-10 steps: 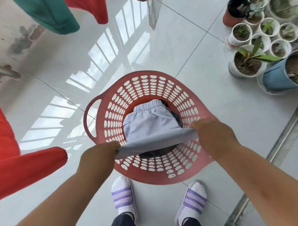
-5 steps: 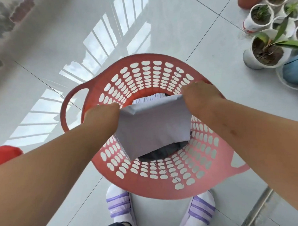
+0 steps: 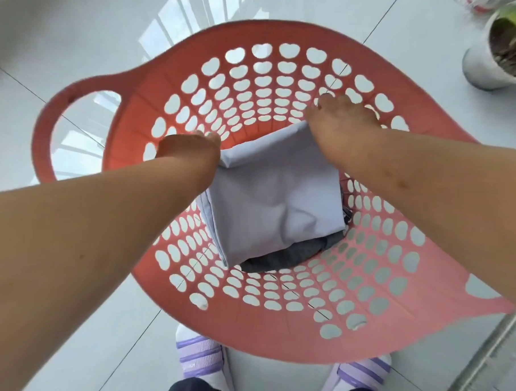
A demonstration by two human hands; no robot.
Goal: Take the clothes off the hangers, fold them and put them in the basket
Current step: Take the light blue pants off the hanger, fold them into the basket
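Both bare forearms reach down into a salmon-red plastic laundry basket (image 3: 244, 336) pierced with bean-shaped holes. The left hand (image 3: 191, 146) touches the far left corner of a folded pale lavender garment (image 3: 274, 202). Its back faces the camera and its fingers turn down out of sight, so I cannot tell whether that grip pinches the cloth or only rests on it. The right hand (image 3: 342, 125) covers the far right corner. Its fingertips are blurred against the basket wall, and its grip is equally unclear.

The lavender garment lies in the bottom of the basket on top of a dark grey garment (image 3: 283, 260), which shows past its near edge. The basket's loop handle (image 3: 46, 133) points left.

The basket stands on a floor of glossy white tiles (image 3: 81, 25) that reflect bright window bars. A white pot of soil with a green plant (image 3: 487, 66) stands at the upper right. The person's feet, in white socks and purple-striped slides (image 3: 202, 358), are just beside the basket's near rim.
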